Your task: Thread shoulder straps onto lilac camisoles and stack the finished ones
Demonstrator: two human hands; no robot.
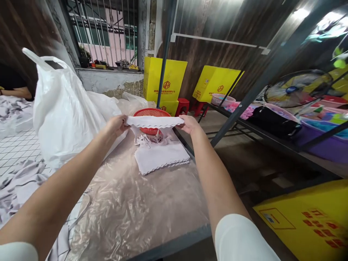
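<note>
A strip of white fabric with a wavy edge (154, 121) is stretched level between my two hands. My left hand (118, 124) pinches its left end, and my right hand (188, 124) pinches the right end. Below it, a stack of pale fabric pieces with scalloped edges (163, 156) lies on the plastic-covered table (152, 203). Small loose pale scraps (149, 140) rest at the back of the stack. Behind the raised fabric stands a red plastic basket (152, 112), partly hidden by it.
A large white plastic bag (62, 112) stands left of the table. Grey fabric pieces (19, 192) lie on the tiled surface. Yellow boxes (165, 78) stand by the wall. A metal rack (233, 105) with tubs runs along the right. Another person's arm (17, 93) shows far left.
</note>
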